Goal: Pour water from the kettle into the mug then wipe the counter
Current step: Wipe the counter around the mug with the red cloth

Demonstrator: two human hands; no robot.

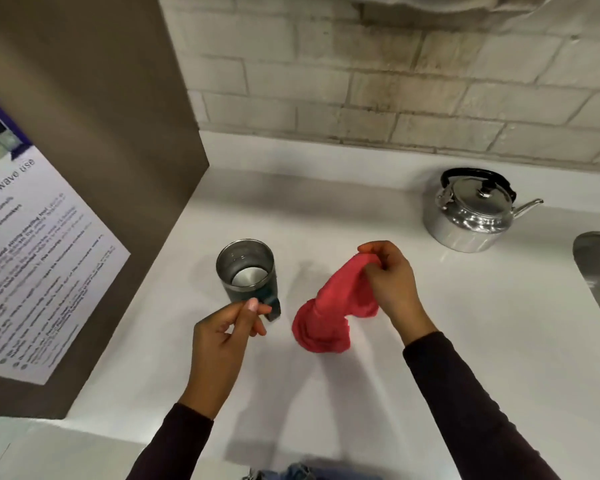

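Head view: white counter [465, 341], brick wall [395, 81] behind. Right hand [392, 282] pinching red cloth [329, 313]; left hand [222, 337] loosely curled beside mug [248, 271]. Kettle [471, 213] well apart.

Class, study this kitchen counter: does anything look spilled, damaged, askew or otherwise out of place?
Nothing stands out. The kettle and metal mug stand upright on the white counter, with no clear puddle visible. The right hand holds a red cloth, its lower end bunched on the counter.

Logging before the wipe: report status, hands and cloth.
Right hand pinching red cloth, cloth trailing onto counter. Left hand empty beside mug. Kettle parked clear.
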